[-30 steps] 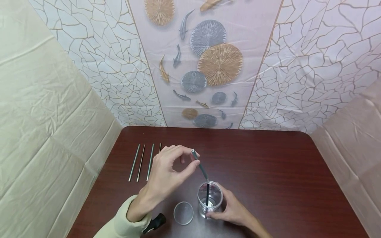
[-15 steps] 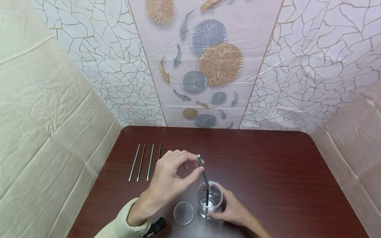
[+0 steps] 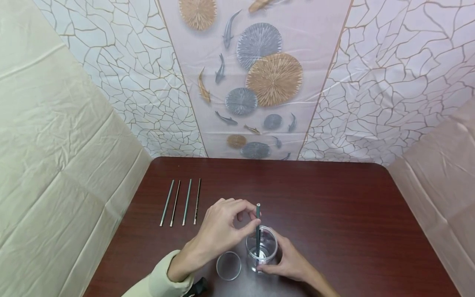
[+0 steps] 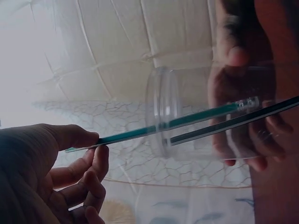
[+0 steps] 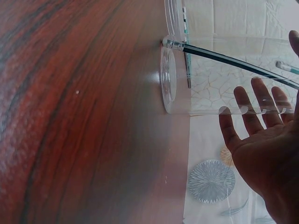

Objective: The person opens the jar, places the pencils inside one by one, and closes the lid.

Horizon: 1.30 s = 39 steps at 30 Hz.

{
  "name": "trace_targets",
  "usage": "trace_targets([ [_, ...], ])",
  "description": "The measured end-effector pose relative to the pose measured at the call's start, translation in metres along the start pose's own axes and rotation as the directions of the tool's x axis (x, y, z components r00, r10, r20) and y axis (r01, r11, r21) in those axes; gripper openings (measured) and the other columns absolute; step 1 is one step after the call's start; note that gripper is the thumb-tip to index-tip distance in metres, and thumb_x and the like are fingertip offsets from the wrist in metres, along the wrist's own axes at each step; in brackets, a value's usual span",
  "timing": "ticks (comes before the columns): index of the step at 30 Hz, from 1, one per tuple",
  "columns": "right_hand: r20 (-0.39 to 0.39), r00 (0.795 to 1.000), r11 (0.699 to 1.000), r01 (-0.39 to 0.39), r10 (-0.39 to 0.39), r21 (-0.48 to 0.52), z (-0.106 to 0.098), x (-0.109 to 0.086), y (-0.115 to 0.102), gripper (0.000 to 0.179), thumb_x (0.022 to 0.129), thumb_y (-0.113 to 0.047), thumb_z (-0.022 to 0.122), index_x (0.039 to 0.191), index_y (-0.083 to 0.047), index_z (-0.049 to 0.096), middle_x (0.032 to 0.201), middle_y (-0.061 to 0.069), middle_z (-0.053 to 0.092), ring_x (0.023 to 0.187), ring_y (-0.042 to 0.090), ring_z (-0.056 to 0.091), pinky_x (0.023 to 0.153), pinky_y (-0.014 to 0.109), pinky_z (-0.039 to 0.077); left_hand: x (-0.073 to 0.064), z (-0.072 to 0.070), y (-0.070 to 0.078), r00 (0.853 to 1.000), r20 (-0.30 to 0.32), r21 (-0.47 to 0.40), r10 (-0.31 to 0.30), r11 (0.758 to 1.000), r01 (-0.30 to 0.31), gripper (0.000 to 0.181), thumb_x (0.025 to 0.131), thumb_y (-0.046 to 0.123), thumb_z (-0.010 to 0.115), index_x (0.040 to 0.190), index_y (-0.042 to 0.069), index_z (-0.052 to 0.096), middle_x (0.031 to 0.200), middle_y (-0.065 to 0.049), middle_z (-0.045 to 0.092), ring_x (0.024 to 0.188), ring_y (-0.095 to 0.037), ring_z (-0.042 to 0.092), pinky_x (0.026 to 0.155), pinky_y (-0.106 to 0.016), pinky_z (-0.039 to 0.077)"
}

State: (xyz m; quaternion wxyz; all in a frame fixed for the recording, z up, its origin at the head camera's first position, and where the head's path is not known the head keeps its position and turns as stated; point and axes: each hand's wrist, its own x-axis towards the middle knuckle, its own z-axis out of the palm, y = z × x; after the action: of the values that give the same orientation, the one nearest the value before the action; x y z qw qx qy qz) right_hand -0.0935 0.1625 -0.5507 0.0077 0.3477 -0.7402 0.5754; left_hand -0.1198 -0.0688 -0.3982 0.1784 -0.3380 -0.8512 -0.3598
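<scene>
In the head view my left hand (image 3: 224,227) pinches a green pencil (image 3: 258,211) between thumb and fingers, above a clear round jar (image 3: 247,248). The pencil's eraser end points down and lies inside the jar, past the rim, in the left wrist view. A dark striped pencil (image 4: 229,122) leans inside the same jar, its eraser (image 5: 173,44) at the bottom. My right hand (image 3: 293,260) holds the jar from the right, thumb at the near side and fingers behind. Just left of the jar lies a clear round lid (image 3: 228,266).
Several pencils lie in a row at the table's left, among them a green pencil (image 3: 187,202) and a dark pencil (image 3: 197,201). The brown table (image 3: 334,206) stretches to the right. A black object (image 3: 198,286), partly hidden, sits beside the left sleeve.
My left hand has moved right and down, bringing the green pencil from a slant above the jar to nearly upright and deeper inside. The right hand and jar stay in place.
</scene>
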Motion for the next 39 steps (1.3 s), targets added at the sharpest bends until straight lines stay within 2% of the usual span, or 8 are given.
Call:
trace_targets([
  [5,-0.006,1.0,1.0,-0.006,0.006,-0.011,0.0008,0.0004,-0.001,0.092,0.077,-0.012,0.096,0.155,-0.009,0.047,0.133,0.01,0.069,0.117,0.029,0.069,0.108,0.039,0.05,-0.0039,0.0055,-0.0015,0.997,0.071,0.022,-0.027,0.999,0.026,0.008,0.086,0.025,0.082,0.093,0.026,0.077,0.079,0.021,0.066,0.069,0.002,0.053,0.066,-0.021,0.04],
  [12,-0.007,1.0,1.0,-0.005,0.005,-0.01,0.0003,0.0007,-0.002,0.092,0.077,-0.012,0.096,0.155,-0.009,0.048,0.136,0.009,0.068,0.121,0.024,0.067,0.11,0.036,0.048,-0.0073,0.0078,-0.0008,0.984,0.163,0.089,-0.068,0.995,0.054,0.008,0.087,0.03,0.083,0.09,0.028,0.076,0.076,0.023,0.063,0.066,0.0,0.054,0.066,-0.022,0.039],
  [19,-0.009,1.0,1.0,-0.004,0.004,-0.017,-0.0002,-0.0006,-0.0002,0.089,0.079,-0.016,0.096,0.154,-0.009,0.048,0.133,0.008,0.069,0.12,0.023,0.067,0.11,0.034,0.047,-0.01,0.0089,-0.0014,0.964,0.242,0.126,-0.113,0.988,0.084,0.009,0.087,0.035,0.081,0.086,0.032,0.073,0.074,0.029,0.057,0.06,0.008,0.043,0.067,-0.023,0.038],
  [21,-0.008,1.0,1.0,-0.007,0.007,-0.015,0.0,-0.0009,-0.0002,0.088,0.079,-0.016,0.096,0.153,-0.009,0.049,0.132,0.007,0.07,0.118,0.023,0.068,0.109,0.034,0.048,-0.0101,0.009,-0.0018,0.959,0.258,0.133,-0.119,0.987,0.087,0.007,0.088,0.036,0.08,0.087,0.033,0.073,0.074,0.029,0.056,0.06,0.008,0.043,0.066,-0.023,0.039],
  [31,-0.007,1.0,1.0,0.001,-0.001,-0.019,-0.0001,-0.0015,-0.0009,0.087,0.079,-0.015,0.096,0.152,-0.01,0.05,0.128,0.006,0.071,0.114,0.028,0.069,0.106,0.033,0.049,-0.0093,0.0101,-0.0036,0.958,0.247,0.171,-0.144,0.98,0.103,0.004,0.089,0.035,0.081,0.09,0.035,0.077,0.073,0.03,0.054,0.063,0.007,0.045,0.065,-0.022,0.04],
  [36,-0.008,1.0,1.0,0.001,-0.001,-0.028,0.0002,-0.0012,-0.0018,0.088,0.078,-0.014,0.096,0.153,-0.01,0.049,0.131,0.005,0.07,0.117,0.021,0.068,0.107,0.032,0.049,-0.0093,0.0099,-0.0033,0.957,0.251,0.161,-0.148,0.981,0.11,0.005,0.089,0.036,0.082,0.091,0.034,0.077,0.073,0.03,0.055,0.063,0.008,0.045,0.066,-0.022,0.04],
  [39,-0.007,1.0,1.0,0.003,-0.003,-0.031,0.0001,-0.0008,-0.0025,0.088,0.078,-0.014,0.096,0.152,-0.01,0.05,0.13,0.008,0.071,0.117,0.018,0.067,0.107,0.032,0.049,-0.0087,0.0093,-0.0036,0.958,0.246,0.153,-0.149,0.982,0.113,0.006,0.089,0.036,0.082,0.092,0.033,0.078,0.074,0.03,0.056,0.063,0.007,0.048,0.066,-0.022,0.039],
])
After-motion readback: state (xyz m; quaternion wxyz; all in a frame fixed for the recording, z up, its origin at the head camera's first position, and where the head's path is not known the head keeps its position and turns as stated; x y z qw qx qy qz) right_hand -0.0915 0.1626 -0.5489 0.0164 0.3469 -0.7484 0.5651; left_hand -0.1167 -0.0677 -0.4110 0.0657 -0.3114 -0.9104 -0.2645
